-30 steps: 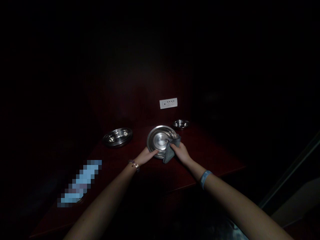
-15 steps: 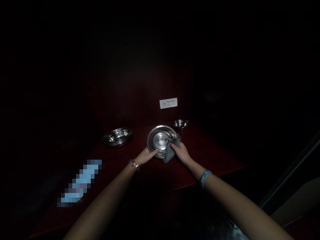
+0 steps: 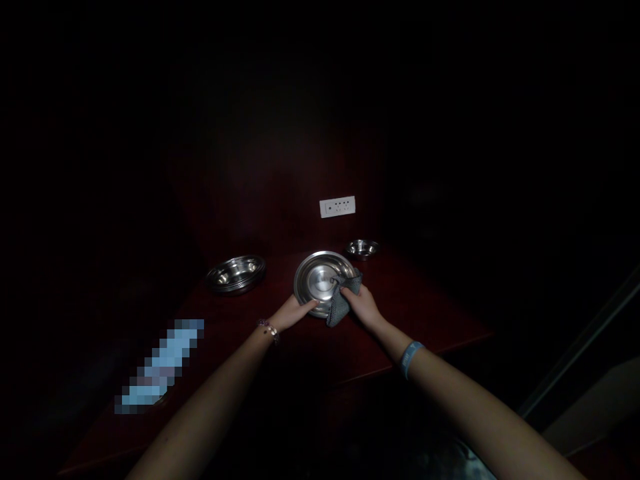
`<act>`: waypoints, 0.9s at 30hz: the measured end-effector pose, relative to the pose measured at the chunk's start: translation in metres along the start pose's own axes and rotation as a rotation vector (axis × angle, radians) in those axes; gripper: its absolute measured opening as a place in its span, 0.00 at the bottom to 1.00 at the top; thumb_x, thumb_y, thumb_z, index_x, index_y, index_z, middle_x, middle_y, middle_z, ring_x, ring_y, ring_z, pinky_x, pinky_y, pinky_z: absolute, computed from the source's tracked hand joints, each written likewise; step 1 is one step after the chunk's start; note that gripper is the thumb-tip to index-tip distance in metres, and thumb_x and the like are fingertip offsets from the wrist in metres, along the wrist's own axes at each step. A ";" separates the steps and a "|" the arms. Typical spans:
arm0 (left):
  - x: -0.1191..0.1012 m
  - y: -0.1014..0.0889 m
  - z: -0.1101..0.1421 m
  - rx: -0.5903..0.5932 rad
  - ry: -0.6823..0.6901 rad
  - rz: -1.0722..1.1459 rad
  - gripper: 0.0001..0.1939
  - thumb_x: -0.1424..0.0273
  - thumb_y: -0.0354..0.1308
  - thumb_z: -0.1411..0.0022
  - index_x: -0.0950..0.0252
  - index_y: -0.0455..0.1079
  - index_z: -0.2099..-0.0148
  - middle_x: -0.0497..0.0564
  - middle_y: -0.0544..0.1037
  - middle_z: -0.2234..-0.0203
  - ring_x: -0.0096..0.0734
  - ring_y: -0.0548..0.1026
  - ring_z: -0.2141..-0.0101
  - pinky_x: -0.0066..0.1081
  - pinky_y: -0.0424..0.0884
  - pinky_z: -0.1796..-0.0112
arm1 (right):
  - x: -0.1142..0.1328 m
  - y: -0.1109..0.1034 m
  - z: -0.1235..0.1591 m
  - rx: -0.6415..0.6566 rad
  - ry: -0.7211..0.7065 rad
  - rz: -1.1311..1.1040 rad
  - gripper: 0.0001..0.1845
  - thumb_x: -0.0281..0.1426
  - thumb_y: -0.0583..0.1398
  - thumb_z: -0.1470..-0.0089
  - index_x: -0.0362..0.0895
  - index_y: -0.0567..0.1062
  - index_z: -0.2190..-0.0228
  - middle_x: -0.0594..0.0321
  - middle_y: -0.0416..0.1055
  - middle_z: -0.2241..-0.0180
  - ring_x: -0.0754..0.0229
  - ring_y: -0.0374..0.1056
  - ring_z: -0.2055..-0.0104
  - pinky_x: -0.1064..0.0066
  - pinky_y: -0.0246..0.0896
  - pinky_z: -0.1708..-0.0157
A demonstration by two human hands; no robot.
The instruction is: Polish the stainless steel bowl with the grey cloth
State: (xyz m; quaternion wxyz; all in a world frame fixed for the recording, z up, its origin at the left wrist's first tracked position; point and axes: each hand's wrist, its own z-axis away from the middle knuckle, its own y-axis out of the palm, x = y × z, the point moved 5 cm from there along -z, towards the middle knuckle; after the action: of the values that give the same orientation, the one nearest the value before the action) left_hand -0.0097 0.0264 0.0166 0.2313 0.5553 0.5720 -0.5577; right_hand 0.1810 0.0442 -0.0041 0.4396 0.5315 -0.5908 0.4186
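Basin of polished steel [image 3: 320, 279], caught mid-wipe by all appearances, above a dark red counter [image 3: 420, 313]. Grey cloth [image 3: 339, 308] draped over the right side of the rim and reaching inside, suggesting work on this piece under way rather than finished. Much of the interior bare to view and shining, yet no telling how much already wiped and how much left. To the left, a nested stack of steel basins [image 3: 235, 287], and toward the far right, a smaller steel bowl [image 3: 363, 251], both untouched; done or not done, impossible to say.

Left hand [image 3: 294, 312] closed on the near left edge of the basin, thumb over the rim, fingers hidden underneath. Right hand [image 3: 364, 305] gripping the cloth against the right edge, thumb on top, other fingers out of sight. Basin squarely between the two, touching the left directly and the right apparently through cloth, tilted with the open side toward the camera; seemingly lifted, though contact with the counter hard to rule out.

On the left wrist, a beaded bracelet [image 3: 270, 331]; on the right, a blue wristband [image 3: 410, 360]. Beyond, a white socket panel [image 3: 337, 207]; at near left, a pixelated blue oblong [image 3: 163, 363], unidentifiable.
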 end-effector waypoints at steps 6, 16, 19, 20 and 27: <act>0.002 0.000 -0.001 0.007 0.007 0.009 0.30 0.59 0.62 0.43 0.68 0.67 0.42 0.59 0.72 0.43 0.46 0.68 0.42 0.46 0.54 0.37 | -0.001 -0.001 -0.001 0.001 -0.007 0.015 0.13 0.35 0.60 0.53 0.42 0.77 0.66 0.58 0.78 0.64 0.53 0.73 0.60 0.62 0.68 0.56; 0.001 0.000 0.000 -0.003 0.001 0.022 0.29 0.60 0.62 0.43 0.68 0.67 0.42 0.59 0.72 0.43 0.46 0.68 0.42 0.46 0.55 0.37 | 0.001 0.000 0.000 -0.004 0.001 0.024 0.13 0.35 0.60 0.53 0.42 0.77 0.66 0.58 0.78 0.63 0.52 0.73 0.59 0.61 0.67 0.55; 0.000 0.000 0.000 0.004 0.000 0.011 0.30 0.59 0.62 0.43 0.68 0.67 0.42 0.59 0.72 0.43 0.46 0.68 0.42 0.46 0.55 0.37 | 0.001 0.000 0.000 0.002 0.004 0.016 0.13 0.36 0.60 0.53 0.42 0.77 0.66 0.58 0.78 0.63 0.52 0.73 0.59 0.61 0.67 0.55; 0.000 0.001 0.000 0.007 -0.003 0.007 0.30 0.59 0.62 0.43 0.68 0.67 0.42 0.59 0.72 0.43 0.46 0.68 0.42 0.46 0.54 0.37 | 0.000 0.000 0.000 0.003 0.003 0.012 0.13 0.36 0.60 0.53 0.42 0.77 0.66 0.58 0.78 0.63 0.53 0.73 0.59 0.62 0.67 0.55; 0.000 0.001 0.000 0.011 0.008 0.006 0.30 0.58 0.61 0.43 0.68 0.67 0.42 0.58 0.73 0.44 0.45 0.68 0.42 0.45 0.54 0.37 | -0.002 0.001 -0.002 -0.007 -0.002 -0.006 0.13 0.35 0.60 0.54 0.42 0.77 0.65 0.58 0.78 0.63 0.53 0.73 0.59 0.62 0.68 0.55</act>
State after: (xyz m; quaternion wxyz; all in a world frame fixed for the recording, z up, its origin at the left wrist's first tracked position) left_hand -0.0089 0.0262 0.0160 0.2274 0.5605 0.5681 -0.5580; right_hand 0.1806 0.0463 -0.0057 0.4421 0.5323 -0.5912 0.4144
